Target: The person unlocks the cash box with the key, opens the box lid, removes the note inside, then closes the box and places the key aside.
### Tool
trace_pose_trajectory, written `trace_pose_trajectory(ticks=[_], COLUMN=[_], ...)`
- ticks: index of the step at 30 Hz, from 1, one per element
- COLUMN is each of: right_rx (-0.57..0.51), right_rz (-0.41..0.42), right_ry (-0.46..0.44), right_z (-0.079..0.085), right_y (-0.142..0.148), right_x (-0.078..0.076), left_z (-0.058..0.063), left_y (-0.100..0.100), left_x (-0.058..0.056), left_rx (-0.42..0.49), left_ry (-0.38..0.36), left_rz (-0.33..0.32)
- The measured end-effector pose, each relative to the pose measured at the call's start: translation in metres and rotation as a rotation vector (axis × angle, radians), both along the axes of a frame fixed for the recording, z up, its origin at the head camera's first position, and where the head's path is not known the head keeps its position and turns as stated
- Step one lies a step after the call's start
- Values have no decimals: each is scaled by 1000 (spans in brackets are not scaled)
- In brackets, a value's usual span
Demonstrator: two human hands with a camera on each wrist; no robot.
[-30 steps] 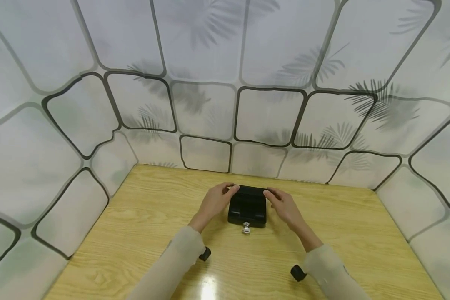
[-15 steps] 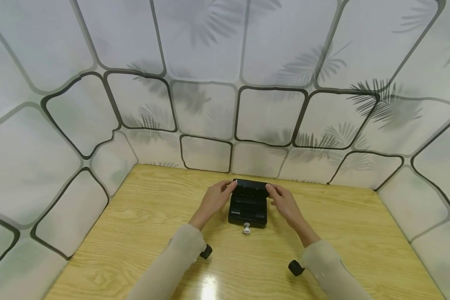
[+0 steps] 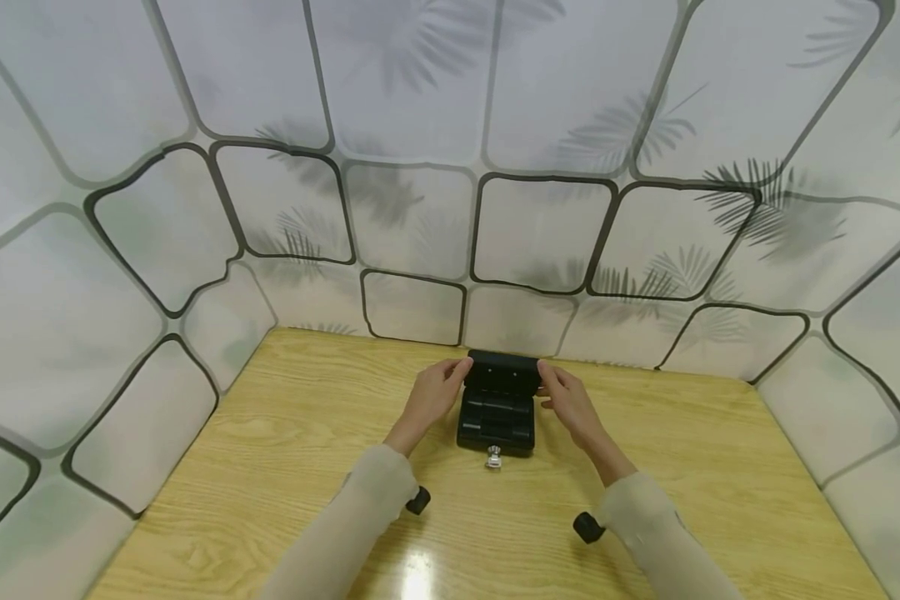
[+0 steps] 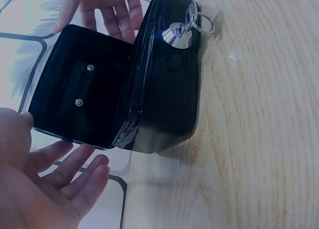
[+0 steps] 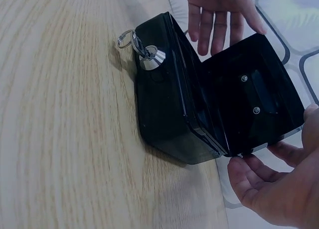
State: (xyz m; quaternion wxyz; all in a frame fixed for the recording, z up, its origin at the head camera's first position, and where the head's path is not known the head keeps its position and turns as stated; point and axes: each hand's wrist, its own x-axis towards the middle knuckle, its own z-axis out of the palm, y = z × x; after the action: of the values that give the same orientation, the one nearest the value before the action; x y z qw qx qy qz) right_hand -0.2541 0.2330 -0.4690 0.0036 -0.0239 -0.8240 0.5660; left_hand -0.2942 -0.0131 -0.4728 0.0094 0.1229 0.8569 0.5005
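A black metal cash box [image 3: 476,440] stands on the table with its hinged lid [image 3: 502,367] raised at the back. A silver lock with a key [image 4: 189,19] and key ring projects from its front. My left hand [image 3: 429,398] holds the lid's left side, thumb at the upper corner and fingers along the edge. On the opposite side, my right hand [image 3: 570,404] grips the lid the same way, its thumb at the corner. Two screws show on the lid's inner face [image 5: 234,104]. Inside the box, a black compartmented tray [image 3: 498,408] is visible.
The wooden table [image 3: 285,467] reaches back to a pale wall covering [image 3: 412,217] with dark outlines and leaf prints. A black wrist camera [image 3: 418,500] sits at the left cuff, another black wrist camera [image 3: 588,527] at the right.
The lid has swung up and back, from low over the box to nearly upright, with both hands following it. More of the inner tray shows now. The box has stayed in place.
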Motion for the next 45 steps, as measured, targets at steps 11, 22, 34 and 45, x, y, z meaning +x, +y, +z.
trace_pose_trajectory(ticks=[11,22,34,45], right_rx=[-27,-97,-113,-104], right_rz=[-34,-67,-95,-77], right_ry=[-27,-62,-49,7], right_z=[1,-5,-4,-11], right_y=[-2,-1,-2,2], right_x=[-4,-10,-9,-2], left_z=[-5,-9,-22,-27], left_y=[2,2,0,-1], left_x=[-4,-2,-3,7], left_rx=[51,58,15,32], left_ry=[-6,27,140,100], left_rz=[1,-17,-86,-107])
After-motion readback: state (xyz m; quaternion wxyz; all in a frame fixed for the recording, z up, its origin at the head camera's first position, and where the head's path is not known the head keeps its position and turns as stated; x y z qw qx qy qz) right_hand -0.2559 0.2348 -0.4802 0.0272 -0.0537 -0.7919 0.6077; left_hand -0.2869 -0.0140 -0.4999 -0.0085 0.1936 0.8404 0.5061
